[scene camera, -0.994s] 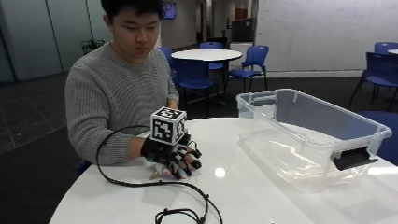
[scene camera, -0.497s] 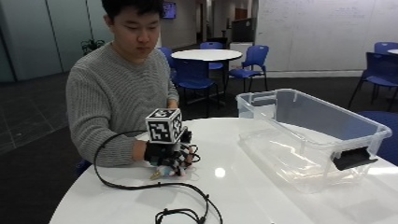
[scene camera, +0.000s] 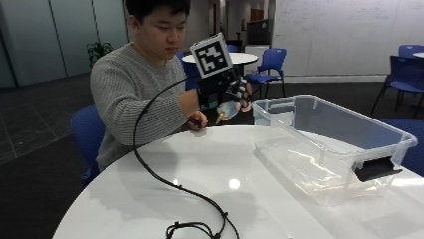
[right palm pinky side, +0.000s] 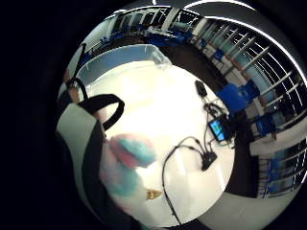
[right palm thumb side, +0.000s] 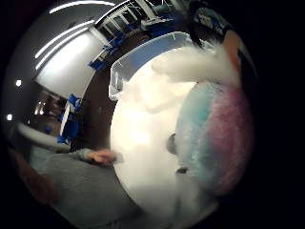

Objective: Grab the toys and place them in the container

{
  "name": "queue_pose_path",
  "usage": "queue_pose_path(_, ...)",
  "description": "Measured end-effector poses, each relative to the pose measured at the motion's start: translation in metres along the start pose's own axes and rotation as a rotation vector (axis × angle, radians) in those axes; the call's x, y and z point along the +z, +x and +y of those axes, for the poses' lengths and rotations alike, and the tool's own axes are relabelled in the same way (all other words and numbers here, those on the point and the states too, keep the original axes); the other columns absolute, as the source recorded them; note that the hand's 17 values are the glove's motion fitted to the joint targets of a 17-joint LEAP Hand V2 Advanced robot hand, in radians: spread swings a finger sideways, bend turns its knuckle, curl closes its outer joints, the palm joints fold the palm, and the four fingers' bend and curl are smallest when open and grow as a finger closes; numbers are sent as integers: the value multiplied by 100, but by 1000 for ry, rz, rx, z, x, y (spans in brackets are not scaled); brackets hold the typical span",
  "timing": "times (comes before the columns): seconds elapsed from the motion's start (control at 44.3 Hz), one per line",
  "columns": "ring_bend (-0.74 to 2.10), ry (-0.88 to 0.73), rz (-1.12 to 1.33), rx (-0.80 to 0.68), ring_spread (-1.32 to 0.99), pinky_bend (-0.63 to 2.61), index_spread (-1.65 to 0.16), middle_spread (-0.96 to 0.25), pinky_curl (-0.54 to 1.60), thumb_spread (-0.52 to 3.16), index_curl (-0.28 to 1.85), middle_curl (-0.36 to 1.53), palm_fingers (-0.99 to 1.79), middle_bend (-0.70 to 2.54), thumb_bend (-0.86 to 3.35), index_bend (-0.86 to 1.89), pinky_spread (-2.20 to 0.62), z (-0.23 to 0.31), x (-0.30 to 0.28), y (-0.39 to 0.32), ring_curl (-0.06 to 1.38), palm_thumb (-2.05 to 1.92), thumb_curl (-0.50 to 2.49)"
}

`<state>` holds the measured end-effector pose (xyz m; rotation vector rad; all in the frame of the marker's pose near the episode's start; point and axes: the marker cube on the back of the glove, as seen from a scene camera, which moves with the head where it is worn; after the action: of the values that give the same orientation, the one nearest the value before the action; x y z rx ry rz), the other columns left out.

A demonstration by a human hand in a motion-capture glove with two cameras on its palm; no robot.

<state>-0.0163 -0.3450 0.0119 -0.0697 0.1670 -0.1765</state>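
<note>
In the outside view my gloved right hand is raised well above the white round table, left of the container's near end. Its fingers curl round a soft plush toy in pastel pink, blue and white. The toy fills much of the thumb side palm view and also shows as the toy beside the palm. The clear plastic container stands open on the right half of the table with nothing visible in it. My bare left hand rests at the table's far edge.
The container has a black latch on its near end. A small screen device lies across the table in the little finger side palm view. Blue chairs and another round table stand behind.
My right hand has closed on the plush toy on the table, lifted it high off the surface and carried it a little toward the container.
</note>
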Motion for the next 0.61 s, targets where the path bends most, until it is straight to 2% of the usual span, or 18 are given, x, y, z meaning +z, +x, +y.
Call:
queue_pose_path(0.158, 128, -5, -39, 61, -45, 91, -30, -24, 48, 46, 57, 70, 96, 82, 17, 68, -45, -76, 26, -31, 59, 63, 93)
queue_pose_path(0.271, 129, -52, 219, 106, -45, 92, -30, -24, 49, 40, 61, 72, 94, 82, 17, 68, -45, -146, 72, -57, 61, 63, 97)
queue_pose_path(0.384, 129, -118, 206, 86, -45, 95, -30, -24, 51, 36, 64, 74, 90, 81, 17, 67, -46, -212, 119, -98, 62, 61, 100)
queue_pose_path(0.474, 130, -179, 165, -42, -45, 96, -31, -24, 52, 35, 67, 75, 85, 79, 17, 65, -46, -242, 140, -102, 63, 60, 103)
queue_pose_path(0.61, 129, -263, 111, -2, -45, 98, -33, -24, 52, 35, 70, 77, 75, 78, 15, 59, -46, -257, 162, -95, 64, 58, 106)
